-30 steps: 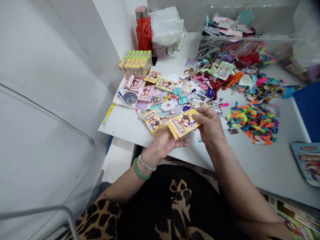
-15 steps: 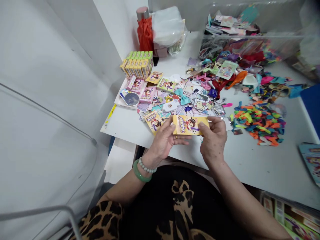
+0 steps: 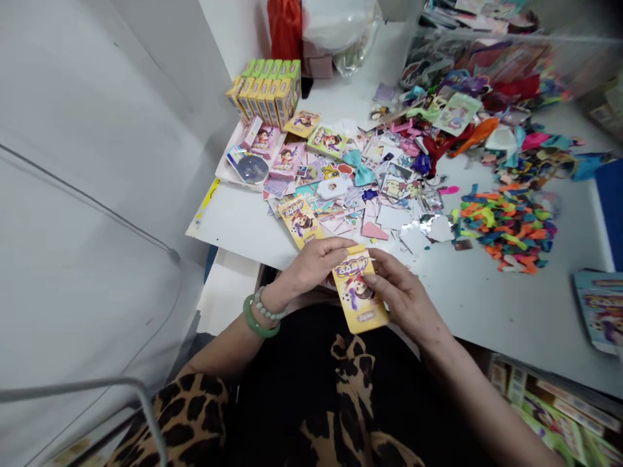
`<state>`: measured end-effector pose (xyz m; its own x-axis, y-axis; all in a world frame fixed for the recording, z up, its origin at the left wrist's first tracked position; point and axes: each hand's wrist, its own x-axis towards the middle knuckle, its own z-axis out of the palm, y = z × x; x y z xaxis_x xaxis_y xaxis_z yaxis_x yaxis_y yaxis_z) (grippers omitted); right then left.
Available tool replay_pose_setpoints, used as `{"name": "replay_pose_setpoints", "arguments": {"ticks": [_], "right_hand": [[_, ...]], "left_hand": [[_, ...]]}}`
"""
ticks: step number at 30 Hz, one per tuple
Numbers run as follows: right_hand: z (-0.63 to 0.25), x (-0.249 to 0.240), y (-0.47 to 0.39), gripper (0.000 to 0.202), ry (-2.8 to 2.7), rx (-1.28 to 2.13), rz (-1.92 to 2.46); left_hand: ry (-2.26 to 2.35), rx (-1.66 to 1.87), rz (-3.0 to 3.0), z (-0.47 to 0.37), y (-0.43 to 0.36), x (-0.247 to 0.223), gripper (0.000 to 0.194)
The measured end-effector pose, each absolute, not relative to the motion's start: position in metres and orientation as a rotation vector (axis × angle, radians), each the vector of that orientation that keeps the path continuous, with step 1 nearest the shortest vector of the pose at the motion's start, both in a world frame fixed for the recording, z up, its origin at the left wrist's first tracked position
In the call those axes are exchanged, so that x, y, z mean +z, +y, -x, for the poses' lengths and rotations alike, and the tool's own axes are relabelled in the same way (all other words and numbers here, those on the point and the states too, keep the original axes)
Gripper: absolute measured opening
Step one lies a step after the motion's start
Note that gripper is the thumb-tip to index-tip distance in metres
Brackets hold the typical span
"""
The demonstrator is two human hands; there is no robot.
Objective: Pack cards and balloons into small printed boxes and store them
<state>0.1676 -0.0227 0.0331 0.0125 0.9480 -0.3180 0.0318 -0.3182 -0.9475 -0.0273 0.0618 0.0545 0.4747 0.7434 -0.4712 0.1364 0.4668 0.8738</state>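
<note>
Both hands hold one yellow cardboard box (image 3: 357,295) with a cartoon figure, tilted upright over my lap at the table's front edge. My left hand (image 3: 316,263) is closed at its top end, fingers along the upper edge. My right hand (image 3: 402,292) grips its right side, thumb on the printed face, other fingers partly hidden behind. Just beyond lies another yellow box (image 3: 300,222), flat on the table. Loose stickers and cards (image 3: 335,188) spread behind it, with a teal bow (image 3: 360,170) among them.
Yellow and green boxes (image 3: 267,94) stand in rows at the back left. Pink boxes (image 3: 288,159) lie before them. Colourful balloons (image 3: 511,224) are heaped on the right. A clear bin (image 3: 487,48) with small items stands at the back; more boxes (image 3: 549,415) sit below the table.
The box has turned from lying crosswise to standing lengthwise and come lower, closer to my body. My left hand has moved to its top end. The view has tilted down.
</note>
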Motion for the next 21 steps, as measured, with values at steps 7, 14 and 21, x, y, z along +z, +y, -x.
{"name": "replay_pose_setpoints", "arguments": {"ticks": [7, 14, 21], "right_hand": [[-0.148, 0.024, -0.04, 0.057, -0.903, 1.423, 1.438], [-0.151, 0.012, -0.056, 0.063, -0.816, 1.491, 1.427], [-0.166, 0.019, -0.06, 0.027, -1.114, 1.31, 1.558]], "left_hand": [[1.022, 0.398, -1.15, 0.035, 0.045, 0.054, 0.036], [0.92, 0.394, -1.541, 0.048, 0.031, 0.053, 0.034], [0.918, 0.426, -1.441, 0.023, 0.001, 0.036, 0.026]]}}
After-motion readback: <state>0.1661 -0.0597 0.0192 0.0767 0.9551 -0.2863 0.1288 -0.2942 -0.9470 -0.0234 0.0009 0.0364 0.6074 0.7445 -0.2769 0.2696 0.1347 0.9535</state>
